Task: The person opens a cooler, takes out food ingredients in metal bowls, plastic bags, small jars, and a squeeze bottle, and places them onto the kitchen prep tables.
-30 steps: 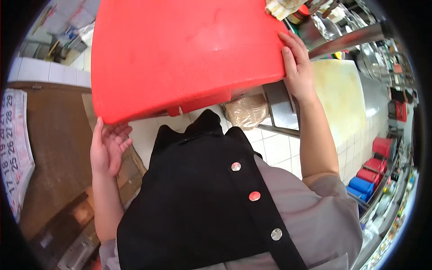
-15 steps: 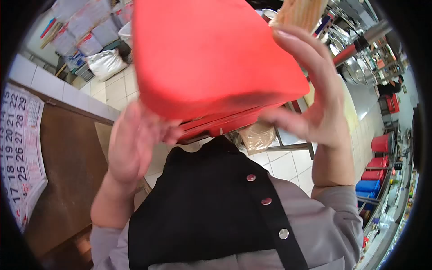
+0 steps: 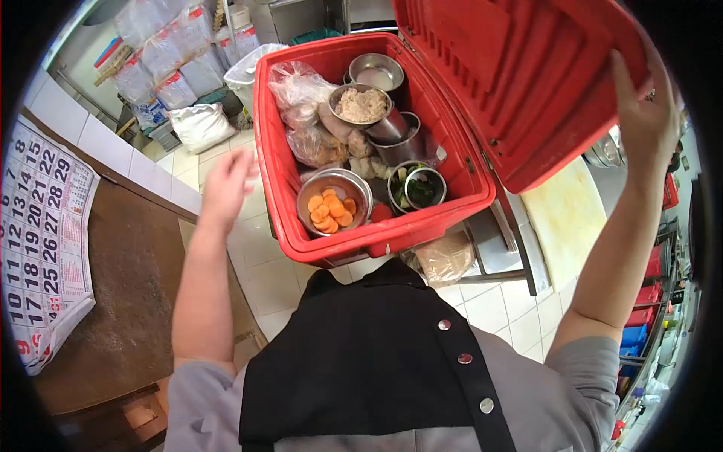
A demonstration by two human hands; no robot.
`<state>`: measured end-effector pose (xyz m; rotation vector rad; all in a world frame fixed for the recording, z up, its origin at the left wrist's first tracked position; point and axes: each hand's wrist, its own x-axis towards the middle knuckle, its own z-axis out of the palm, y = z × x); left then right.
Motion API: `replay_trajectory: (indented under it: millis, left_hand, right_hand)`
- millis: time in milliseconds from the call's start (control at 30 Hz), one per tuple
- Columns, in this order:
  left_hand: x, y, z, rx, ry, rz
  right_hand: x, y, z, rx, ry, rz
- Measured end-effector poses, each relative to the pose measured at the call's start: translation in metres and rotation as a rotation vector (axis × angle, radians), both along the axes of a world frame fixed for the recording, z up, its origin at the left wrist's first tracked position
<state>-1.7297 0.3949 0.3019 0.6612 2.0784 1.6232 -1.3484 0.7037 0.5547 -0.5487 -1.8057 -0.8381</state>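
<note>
A red cooler box [image 3: 268, 166] stands in front of me with its lid [image 3: 520, 83] swung up to the right. My right hand [image 3: 649, 120] grips the lid's outer edge, fingers partly behind it. Left of the box my left hand [image 3: 228, 184] hovers, holding nothing, its fingers loosely bent and slightly blurred. Inside the box are sliced carrots [image 3: 330, 211] in a metal bowl, a metal pot of pale minced food [image 3: 361, 104], and dark green vegetables [image 3: 422, 192] in metal containers. Clear plastic bags [image 3: 301, 87] of food lie along the left side.
A brown wooden surface [image 3: 135, 301] with a wall calendar [image 3: 49, 241] is at my left. White cutting board [image 3: 565, 211] lies right of the box, beside a metal-framed stand. A white sack [image 3: 202, 126] and stacked wrapped packs [image 3: 169, 53] are at the back left.
The red lid has swung up and to the right with my right hand on it, exposing the food inside the box. My left hand has come away from the box.
</note>
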Motion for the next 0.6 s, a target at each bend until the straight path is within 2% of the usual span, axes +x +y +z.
replay_trajectory:
  millis: [33,133,167,233,333,367,467,567,600]
  left_hand:
    - [-0.01,-0.012,-0.031,-0.115,-0.073,0.043]
    - [-0.025,-0.043,-0.122,-0.4,-0.132,0.103]
    - [-0.024,-0.05,-0.144,-0.488,-0.107,0.127]
    - [-0.02,-0.053,-0.174,-0.562,-0.162,0.18]
    - [-0.016,-0.05,-0.211,-0.613,-0.16,0.177]
    - [-0.016,-0.046,-0.221,-0.62,-0.141,0.157]
    - [-0.022,-0.033,-0.254,-0.492,-0.327,0.054]
    - [-0.042,-0.022,-0.29,-0.068,-0.687,0.086]
    - [-0.046,-0.021,-0.294,-0.084,-0.621,0.071]
  right_hand:
    - [0.017,0.023,0.008,0.016,0.015,-0.15]
    - [0.042,0.086,0.019,0.023,0.031,-0.209]
    - [0.037,0.087,0.015,0.044,0.07,-0.141]
    - [0.024,0.088,0.003,0.084,0.149,-0.003]
    - [0.031,0.105,0.002,-0.082,0.237,-0.032]
    - [0.028,0.103,0.0,-0.032,0.275,-0.068]
    - [0.026,0.097,-0.001,-0.032,0.29,-0.132]
    - [0.044,0.119,0.004,-0.001,0.231,-0.197]
    - [0.045,0.119,0.005,-0.022,0.243,-0.174]
